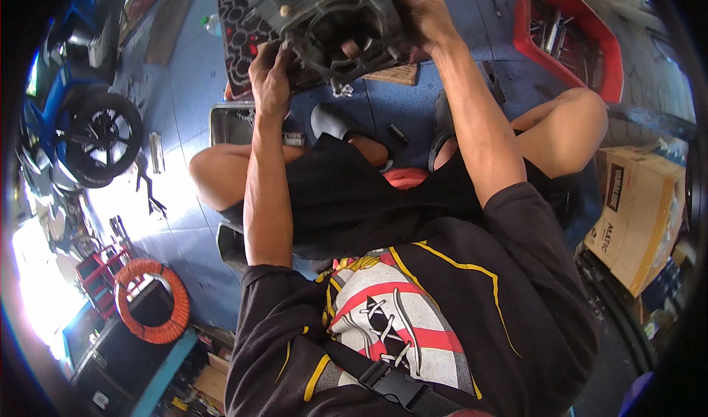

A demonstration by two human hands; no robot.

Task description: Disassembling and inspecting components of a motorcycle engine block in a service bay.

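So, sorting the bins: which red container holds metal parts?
The large red tray at upper right, holding metal tools; the small red crate at lower left shows no such contents.

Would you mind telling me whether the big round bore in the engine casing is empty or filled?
Empty: the bore in the engine casing shows as an open dark ring, with a fingertip visible through it.

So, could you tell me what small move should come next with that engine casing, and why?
Probably settle the engine casing flat on the patterned mat before anything else. Both the left hand and right hand grip its edges, so neither is free for tools.
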